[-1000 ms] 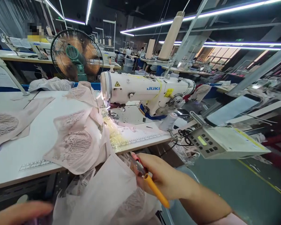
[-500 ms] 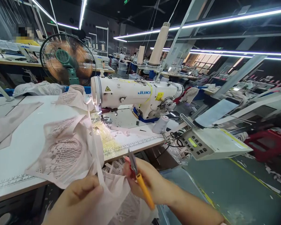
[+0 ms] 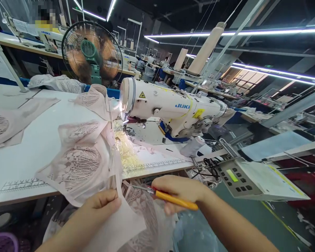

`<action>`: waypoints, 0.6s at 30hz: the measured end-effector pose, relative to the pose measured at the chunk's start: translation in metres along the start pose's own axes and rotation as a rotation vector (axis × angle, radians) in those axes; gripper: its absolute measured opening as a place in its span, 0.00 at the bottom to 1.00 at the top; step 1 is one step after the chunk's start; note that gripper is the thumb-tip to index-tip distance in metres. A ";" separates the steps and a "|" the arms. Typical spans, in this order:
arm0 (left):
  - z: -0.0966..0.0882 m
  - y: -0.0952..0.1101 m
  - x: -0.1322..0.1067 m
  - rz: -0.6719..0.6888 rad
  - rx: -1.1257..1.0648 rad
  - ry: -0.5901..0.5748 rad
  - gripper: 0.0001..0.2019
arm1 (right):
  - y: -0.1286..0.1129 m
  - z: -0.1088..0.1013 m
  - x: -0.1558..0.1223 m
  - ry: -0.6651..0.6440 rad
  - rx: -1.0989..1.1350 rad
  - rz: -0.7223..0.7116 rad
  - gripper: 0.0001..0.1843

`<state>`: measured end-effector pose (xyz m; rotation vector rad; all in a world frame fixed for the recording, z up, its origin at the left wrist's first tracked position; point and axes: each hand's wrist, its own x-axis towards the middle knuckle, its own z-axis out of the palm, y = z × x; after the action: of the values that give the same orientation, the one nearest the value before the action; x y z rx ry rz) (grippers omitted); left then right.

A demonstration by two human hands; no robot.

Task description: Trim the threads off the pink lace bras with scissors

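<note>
Plainly, the left hand (image 3: 103,205) pinches pink fabric (image 3: 78,164), snips (image 3: 173,200) just beside.

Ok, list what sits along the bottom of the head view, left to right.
Purple tub → left hand pinching the pink fabric → right hand gripping the yellow-handled snips → control panel.

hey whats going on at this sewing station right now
A person is at a white table with a sewing machine on it. Their left hand pinches pink lace fabric that drapes off the table's front edge. Their right hand holds yellow-handled snips, blades pointing at the cloth near the left fingers. A fan stands behind the table.
</note>
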<state>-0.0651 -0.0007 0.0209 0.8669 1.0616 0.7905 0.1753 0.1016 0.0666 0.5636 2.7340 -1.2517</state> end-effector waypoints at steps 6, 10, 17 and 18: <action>-0.007 -0.003 0.003 -0.006 -0.022 -0.055 0.19 | 0.000 -0.027 0.027 -0.257 -0.127 0.177 0.26; -0.013 -0.007 0.005 -0.031 -0.065 -0.098 0.20 | -0.012 -0.033 0.045 -0.270 -0.149 0.148 0.26; -0.023 -0.015 0.003 -0.058 -0.023 -0.040 0.22 | -0.008 -0.039 0.055 -0.176 -0.185 0.231 0.30; -0.023 -0.013 0.002 -0.042 0.001 -0.037 0.21 | -0.007 -0.039 0.054 -0.157 -0.175 0.248 0.30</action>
<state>-0.0844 -0.0001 0.0029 0.8540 1.0445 0.7364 0.1253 0.1422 0.0853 0.7250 2.5186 -0.9471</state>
